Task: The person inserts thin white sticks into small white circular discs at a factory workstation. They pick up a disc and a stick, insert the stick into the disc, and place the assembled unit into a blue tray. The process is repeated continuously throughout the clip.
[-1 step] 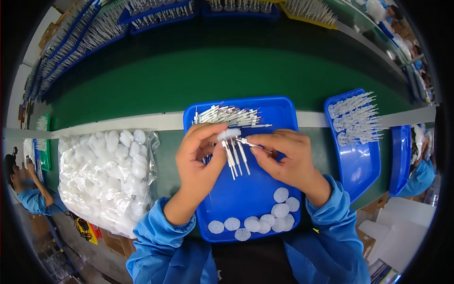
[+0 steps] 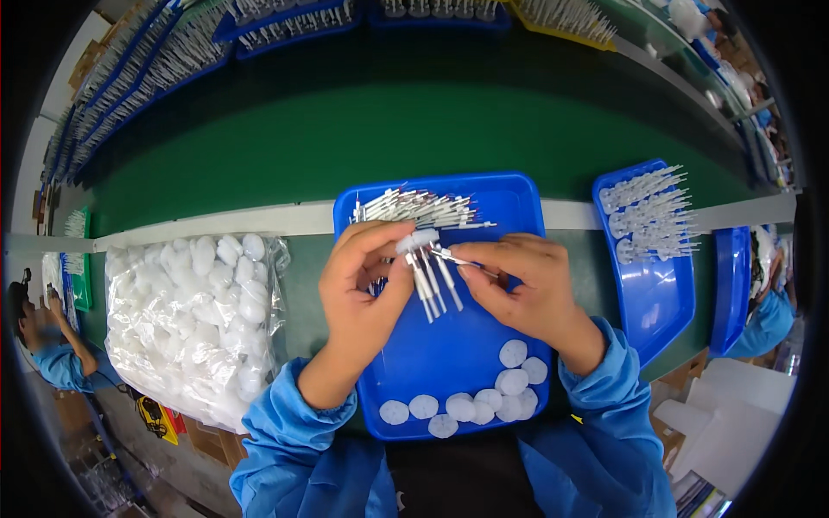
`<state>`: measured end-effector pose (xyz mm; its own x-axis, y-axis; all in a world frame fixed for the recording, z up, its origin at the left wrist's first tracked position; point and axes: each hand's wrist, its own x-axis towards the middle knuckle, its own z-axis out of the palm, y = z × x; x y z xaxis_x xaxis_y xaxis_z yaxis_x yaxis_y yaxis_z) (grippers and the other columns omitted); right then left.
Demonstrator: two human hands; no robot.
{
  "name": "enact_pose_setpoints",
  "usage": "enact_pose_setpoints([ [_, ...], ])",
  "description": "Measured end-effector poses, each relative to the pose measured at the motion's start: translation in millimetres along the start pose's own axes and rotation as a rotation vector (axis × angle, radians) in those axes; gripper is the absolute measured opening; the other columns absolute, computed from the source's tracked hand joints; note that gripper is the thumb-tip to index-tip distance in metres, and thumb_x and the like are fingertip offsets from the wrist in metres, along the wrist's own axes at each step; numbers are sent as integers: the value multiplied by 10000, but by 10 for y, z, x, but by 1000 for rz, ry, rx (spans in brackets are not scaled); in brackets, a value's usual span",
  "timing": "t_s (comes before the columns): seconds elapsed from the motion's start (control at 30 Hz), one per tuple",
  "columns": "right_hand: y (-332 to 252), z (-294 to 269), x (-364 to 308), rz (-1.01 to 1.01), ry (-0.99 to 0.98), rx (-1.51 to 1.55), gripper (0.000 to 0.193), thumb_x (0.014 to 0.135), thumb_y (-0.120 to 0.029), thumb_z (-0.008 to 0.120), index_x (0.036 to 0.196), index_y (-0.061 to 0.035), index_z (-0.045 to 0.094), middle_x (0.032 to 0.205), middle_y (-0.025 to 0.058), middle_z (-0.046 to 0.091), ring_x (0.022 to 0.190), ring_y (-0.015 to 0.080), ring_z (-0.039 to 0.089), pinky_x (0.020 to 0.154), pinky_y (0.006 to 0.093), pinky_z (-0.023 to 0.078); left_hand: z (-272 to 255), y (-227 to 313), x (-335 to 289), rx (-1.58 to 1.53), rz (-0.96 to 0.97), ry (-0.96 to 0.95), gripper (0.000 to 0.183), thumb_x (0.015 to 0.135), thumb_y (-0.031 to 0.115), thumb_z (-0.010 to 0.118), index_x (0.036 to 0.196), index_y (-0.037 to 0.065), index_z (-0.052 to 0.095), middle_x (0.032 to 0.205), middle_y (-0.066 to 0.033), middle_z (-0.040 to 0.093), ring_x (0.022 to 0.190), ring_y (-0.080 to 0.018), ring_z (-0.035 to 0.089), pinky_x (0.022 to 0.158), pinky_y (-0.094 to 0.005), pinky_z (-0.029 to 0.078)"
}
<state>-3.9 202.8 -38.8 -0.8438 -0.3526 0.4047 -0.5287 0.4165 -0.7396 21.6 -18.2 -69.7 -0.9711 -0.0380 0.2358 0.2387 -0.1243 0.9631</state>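
Observation:
Over the blue tray, my left hand pinches a small white round disc between thumb and fingers. Several thin white rods stick out of the disc toward me. My right hand is closed on another thin rod, its tip at the disc's right edge; whether it is inside a hole cannot be made out. At the tray's far end lies a pile of loose white rods, partly behind my left hand. Loose white discs lie along the tray's near and right side.
A clear bag of white discs stands at left. On the right, a blue tray holds discs filled with rods. More filled trays line the bench's far edge. Other people in blue sleeves sit at both sides.
The disc has tilted slightly in my left hand, and the rods' free ends have shifted a little right and away from me. Both hands stay nearly in place.

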Motion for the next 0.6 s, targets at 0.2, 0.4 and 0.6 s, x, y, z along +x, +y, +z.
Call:
enact_pose_setpoints([
  [0.2, 10, 10, -50, 88, 12, 39, 228, 865, -55, 862, 1089, -88, 844, 733, 70, 740, 585, 161, 698, 542, 291, 541, -21, 14, 16, 128, 37, 22, 360, 948, -122, 697, 1285, -8, 752, 1277, -109, 660, 1096, -167, 713, 855, -248, 637],
  [0.4, -37, -10, -19, 108, 2, 32, 223, 878, -49, 854, 1098, -76, 839, 741, 77, 745, 587, 165, 701, 552, 290, 545, 5, 12, 16, 180, 56, -19, 371, 939, -118, 705, 1281, 13, 765, 1297, -121, 683, 1122, -181, 720, 815, -246, 632],
  [0.6, -50, 3, -23, 160, -34, -31, 150, 911, -57, 856, 1058, -38, 835, 643, 29, 648, 553, 96, 597, 538, 271, 474, 43, 14, -7, 251, 46, -70, 370, 938, -92, 729, 1289, 17, 766, 1320, -154, 772, 1072, -197, 765, 797, -280, 641],
])
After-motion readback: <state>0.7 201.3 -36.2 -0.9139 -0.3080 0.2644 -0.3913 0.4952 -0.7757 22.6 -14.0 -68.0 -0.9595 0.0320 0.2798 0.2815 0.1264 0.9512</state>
